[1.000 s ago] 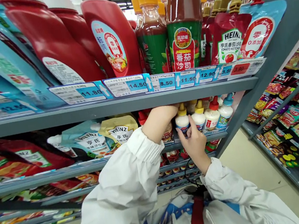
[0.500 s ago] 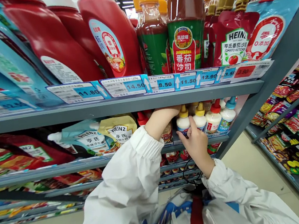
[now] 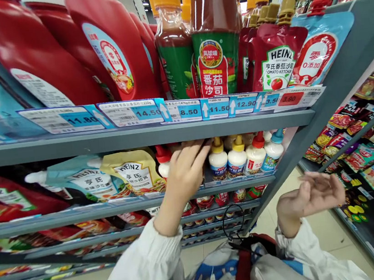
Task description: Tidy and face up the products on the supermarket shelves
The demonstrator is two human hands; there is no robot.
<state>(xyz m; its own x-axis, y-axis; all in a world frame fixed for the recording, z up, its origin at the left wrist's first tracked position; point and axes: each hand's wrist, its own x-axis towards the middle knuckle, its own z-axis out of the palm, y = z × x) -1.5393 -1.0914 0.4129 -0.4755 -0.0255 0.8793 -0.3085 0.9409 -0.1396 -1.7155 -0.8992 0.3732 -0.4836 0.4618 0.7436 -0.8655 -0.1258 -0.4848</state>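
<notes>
Left hand at the second shelf, fingers extended and slightly spread, pointing in between a red-capped bottle and a white bottle with yellow cap; can't tell if it touches anything there. Right hand off the shelf, palm up, fingers loosely curled, holding nothing, out by the aisle floor. Right of the left hand, more small bottles in a row, red and blue caps at the end. Left of it, Heinz pouches. Above, ketchup bottles behind price tags.
</notes>
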